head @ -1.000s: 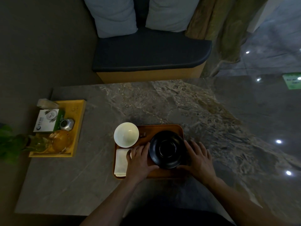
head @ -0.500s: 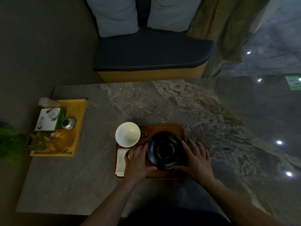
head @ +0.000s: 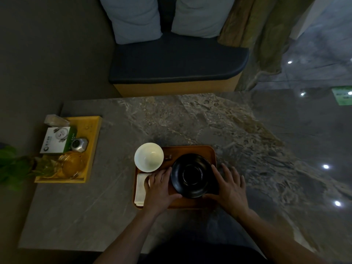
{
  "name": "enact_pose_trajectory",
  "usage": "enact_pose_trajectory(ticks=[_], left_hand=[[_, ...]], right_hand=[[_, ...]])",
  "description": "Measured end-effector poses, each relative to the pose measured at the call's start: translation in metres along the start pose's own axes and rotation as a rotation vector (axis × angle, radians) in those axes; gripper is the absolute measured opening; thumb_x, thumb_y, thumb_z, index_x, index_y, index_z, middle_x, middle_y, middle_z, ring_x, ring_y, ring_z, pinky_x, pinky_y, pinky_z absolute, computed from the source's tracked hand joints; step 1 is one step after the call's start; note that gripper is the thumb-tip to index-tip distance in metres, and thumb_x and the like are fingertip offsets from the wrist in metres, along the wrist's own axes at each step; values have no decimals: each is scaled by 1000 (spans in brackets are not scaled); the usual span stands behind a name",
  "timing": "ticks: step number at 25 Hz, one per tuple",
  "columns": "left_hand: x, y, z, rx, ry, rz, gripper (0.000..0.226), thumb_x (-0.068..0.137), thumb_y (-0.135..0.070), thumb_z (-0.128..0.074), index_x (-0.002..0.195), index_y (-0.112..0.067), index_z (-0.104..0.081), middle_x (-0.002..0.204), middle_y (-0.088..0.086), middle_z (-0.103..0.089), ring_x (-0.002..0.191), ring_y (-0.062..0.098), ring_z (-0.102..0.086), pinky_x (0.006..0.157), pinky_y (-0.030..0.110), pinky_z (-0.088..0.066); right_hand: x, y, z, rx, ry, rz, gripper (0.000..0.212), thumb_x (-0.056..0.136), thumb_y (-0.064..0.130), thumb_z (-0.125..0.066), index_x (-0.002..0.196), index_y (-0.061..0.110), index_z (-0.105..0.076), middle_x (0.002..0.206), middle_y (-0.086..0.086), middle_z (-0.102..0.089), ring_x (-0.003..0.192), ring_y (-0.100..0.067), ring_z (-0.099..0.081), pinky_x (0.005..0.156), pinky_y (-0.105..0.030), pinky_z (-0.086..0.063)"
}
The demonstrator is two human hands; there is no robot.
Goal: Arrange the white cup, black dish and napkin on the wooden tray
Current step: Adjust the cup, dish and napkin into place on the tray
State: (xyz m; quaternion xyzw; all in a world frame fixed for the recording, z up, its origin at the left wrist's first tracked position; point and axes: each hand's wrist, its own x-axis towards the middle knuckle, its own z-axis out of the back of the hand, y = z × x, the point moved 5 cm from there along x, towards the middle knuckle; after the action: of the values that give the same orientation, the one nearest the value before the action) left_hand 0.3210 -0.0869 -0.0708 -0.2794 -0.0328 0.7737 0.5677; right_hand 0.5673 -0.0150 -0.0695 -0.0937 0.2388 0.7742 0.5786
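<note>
The stone table (head: 190, 121) fills the view, and toward its near edge sits the wooden tray (head: 190, 150). On the tray's right half is the black dish (head: 192, 175), framed by both hands. The left hand (head: 159, 187) and right hand (head: 229, 185) lie with fingers straight and spread, thumbs touching its near rim. The white cup (head: 149, 157) stands at the tray's far-left corner, and the napkin (head: 140, 189) lies just nearer, partly under the left hand.

The dish (head: 192, 176) has slid a little toward the fingers of the left hand (head: 159, 187), so its rim by the right hand (head: 231, 185) now sits inside the tray (head: 190, 149) edge. The right hand has followed it in, its thumb drawn closer to the left thumb.
</note>
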Motion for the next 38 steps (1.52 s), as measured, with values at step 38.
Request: enact_pose_trajectory(ticks=[38], left_hand=[[-2, 4, 3, -26, 31, 15, 98, 79, -60, -66, 152, -36, -5, 158, -5, -19, 146, 23, -10, 116, 58, -1]], right_hand=[[1, 2, -15, 24, -39, -21, 103, 60, 93, -35, 143, 54, 12, 159, -6, -20, 143, -36, -14, 108, -66, -17]])
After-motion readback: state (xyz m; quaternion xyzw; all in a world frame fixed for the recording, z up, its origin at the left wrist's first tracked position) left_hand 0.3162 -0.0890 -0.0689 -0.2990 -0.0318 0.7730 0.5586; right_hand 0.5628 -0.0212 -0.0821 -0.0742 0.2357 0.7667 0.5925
